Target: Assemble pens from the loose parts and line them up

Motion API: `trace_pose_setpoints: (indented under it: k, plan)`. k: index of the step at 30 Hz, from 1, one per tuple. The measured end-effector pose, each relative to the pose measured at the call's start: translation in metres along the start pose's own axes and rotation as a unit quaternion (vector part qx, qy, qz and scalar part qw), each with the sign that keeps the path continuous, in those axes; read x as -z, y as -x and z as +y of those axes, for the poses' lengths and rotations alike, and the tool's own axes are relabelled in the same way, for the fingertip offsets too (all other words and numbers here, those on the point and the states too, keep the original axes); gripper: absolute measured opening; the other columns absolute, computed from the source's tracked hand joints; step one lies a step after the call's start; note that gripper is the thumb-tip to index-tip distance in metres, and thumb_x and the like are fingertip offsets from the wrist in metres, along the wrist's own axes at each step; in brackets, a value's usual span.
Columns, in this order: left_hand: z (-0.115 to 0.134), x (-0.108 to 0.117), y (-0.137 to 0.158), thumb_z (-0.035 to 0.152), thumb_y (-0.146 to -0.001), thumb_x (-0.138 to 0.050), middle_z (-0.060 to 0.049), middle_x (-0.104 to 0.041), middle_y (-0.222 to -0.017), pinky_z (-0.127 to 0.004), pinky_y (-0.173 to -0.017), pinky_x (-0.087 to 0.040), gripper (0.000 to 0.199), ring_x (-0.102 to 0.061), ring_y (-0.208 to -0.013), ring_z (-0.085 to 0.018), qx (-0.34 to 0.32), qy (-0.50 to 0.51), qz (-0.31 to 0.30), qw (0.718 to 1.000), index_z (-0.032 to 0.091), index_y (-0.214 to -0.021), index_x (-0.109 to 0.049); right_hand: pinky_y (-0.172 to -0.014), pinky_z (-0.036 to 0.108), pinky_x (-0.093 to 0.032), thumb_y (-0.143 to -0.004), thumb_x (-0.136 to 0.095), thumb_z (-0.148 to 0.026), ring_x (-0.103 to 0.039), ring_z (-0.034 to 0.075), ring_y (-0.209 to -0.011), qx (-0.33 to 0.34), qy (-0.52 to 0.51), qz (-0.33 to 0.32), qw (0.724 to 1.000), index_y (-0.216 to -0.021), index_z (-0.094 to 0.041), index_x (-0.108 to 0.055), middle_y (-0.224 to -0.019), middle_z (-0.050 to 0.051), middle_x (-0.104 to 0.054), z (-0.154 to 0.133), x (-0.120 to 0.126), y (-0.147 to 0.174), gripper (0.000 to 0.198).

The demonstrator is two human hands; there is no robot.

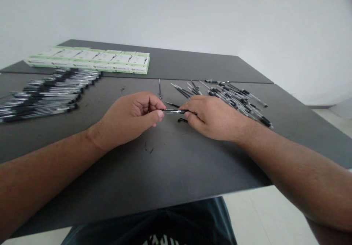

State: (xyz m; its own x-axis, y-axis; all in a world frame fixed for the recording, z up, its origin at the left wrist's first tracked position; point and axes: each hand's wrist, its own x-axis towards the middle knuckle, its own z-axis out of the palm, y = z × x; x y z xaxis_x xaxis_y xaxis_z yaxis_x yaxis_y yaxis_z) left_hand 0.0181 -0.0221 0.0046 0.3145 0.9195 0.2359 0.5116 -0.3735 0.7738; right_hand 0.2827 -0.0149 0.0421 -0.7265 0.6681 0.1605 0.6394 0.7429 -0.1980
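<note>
Before a pale wall [176,14], above the dark tabletop [176,171], a clear-barrelled pen [173,111] is at the clock's centre, pinched near its ends by the left hand [133,114] at nine and the right hand [211,114] at three. It is probably light, stiff and slippery; the black part [182,111] should hold better.

A person's bare left forearm [52,168] and right forearm [291,164] angle inward from either side, the two hands just apart at center. The left hand [132,114], turned thumb side up, pinches between thumb [152,118] and forefinger [157,101], its other fingers curled in behind. The right hand [210,116] is held back upward, wrist [242,125] almost straight, thumb and fingers closed in a grip pointing left
</note>
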Motion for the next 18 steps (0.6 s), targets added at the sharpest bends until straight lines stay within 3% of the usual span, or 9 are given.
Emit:
trace_pose_setpoints:
  k: [8, 18]
  plan:
    - [0.001, 0.000, 0.002, 0.043, -0.088, -0.074, -0.002, -0.082, -0.084, -0.029, -0.067, -0.056, 0.025, -0.075, -0.074, -0.019, -0.002, -0.070, -0.003, 0.998, 0.026, -0.105, -0.078, -0.092, 0.035, -0.050, -0.105, -0.055, -0.025, -0.074, 0.026, -0.105, 0.024, 0.012, 0.005, 1.000, -0.120, -0.015, -0.080, -0.114, 0.012, -0.082, 0.002, -0.006, -0.001, 0.030]
    - [0.010, 0.001, -0.002, 0.051, -0.088, -0.073, 0.001, -0.082, -0.079, -0.028, -0.067, -0.057, 0.032, -0.076, -0.068, -0.019, 0.045, -0.049, -0.036, 0.997, 0.025, -0.107, -0.079, -0.088, 0.034, -0.050, -0.108, -0.056, -0.028, -0.075, 0.025, -0.103, 0.025, -0.015, 0.026, 0.999, -0.124, -0.018, -0.079, -0.114, 0.010, -0.084, 0.008, -0.007, -0.001, 0.029]
